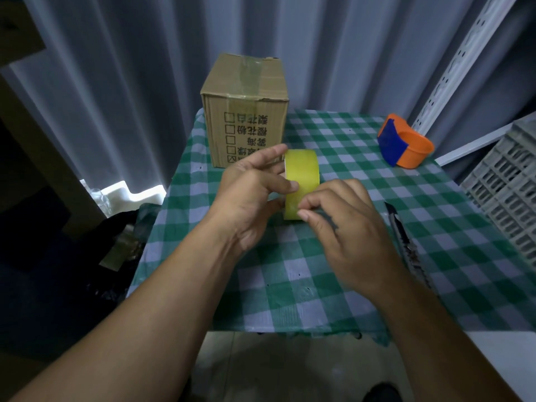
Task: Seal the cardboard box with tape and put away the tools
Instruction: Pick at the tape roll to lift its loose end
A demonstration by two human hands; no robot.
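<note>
A closed cardboard box (245, 111) with clear tape over its top seam stands at the table's far left. In front of it my left hand (252, 190) holds a yellowish roll of tape (301, 178) upright above the table. My right hand (345, 227) pinches at the roll's lower face with thumb and forefinger. An orange and blue tape dispenser (404, 145) lies at the far right. A dark utility knife (404, 239) lies on the cloth just right of my right hand.
A green and white checked cloth (319, 285) covers the small table. A grey plastic crate (510, 195) stands off the right edge. White curtains hang behind. Dark clutter and a white object sit on the floor to the left.
</note>
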